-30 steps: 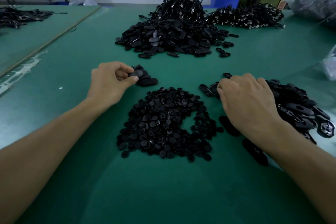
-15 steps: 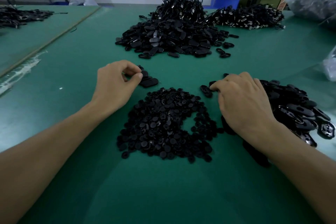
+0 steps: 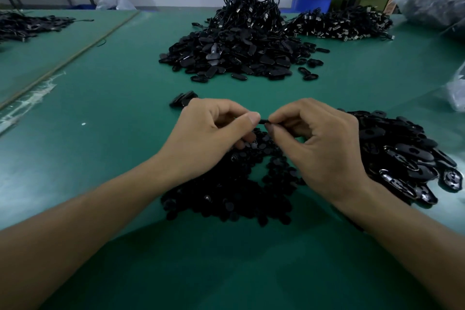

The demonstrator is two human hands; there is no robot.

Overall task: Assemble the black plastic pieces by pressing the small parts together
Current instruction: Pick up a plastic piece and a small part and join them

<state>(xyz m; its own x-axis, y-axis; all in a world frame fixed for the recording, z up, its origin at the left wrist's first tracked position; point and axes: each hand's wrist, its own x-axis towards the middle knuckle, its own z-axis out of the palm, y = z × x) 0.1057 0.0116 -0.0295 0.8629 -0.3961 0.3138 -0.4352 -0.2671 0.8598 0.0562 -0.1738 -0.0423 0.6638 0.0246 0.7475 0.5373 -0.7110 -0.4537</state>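
Mid press-fit: left hand + right hand fingers both pinch one black piece, held above near-centre pile on tabletop. Next, prob: squeeze till seated, keep parts aligned.

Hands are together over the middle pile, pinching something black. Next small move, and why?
Probably squeeze to seat the parts: the left hand and right hand both pinch a small black piece between them, above the pile of round pieces. Whether it is seated is hidden.

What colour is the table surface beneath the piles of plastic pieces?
Green. The head view, the only one, shows it best on the bare table left of the hands.
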